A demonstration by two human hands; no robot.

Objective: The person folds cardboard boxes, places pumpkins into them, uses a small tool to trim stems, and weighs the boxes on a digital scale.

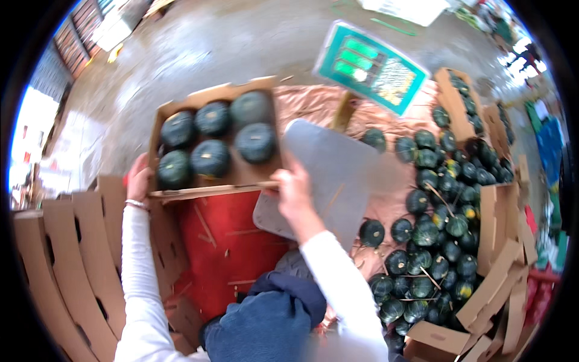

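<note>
Ahead of me, to the left of centre, I hold up an open cardboard box [208, 192] with several dark green kabocha squashes [211, 158] in it. On its left side my left hand [139, 179] is closed round the cardboard. My right hand [293, 190] grips the near right corner, its fingers wrapped over the edge. Just right of the box lies the grey metal platform [329, 169] of a weighing scale, partly behind my right hand. The scale's teal display panel [373, 67] stands beyond it with green lit readouts.
A large heap of kabocha squashes [437, 229] covers a pinkish sheet [313, 99] on the right, with cardboard boxes [497, 211] around it. At my left stands a row of empty cardboard boxes [78, 259]. Red matting [235, 241] with scattered straw lies below the held box.
</note>
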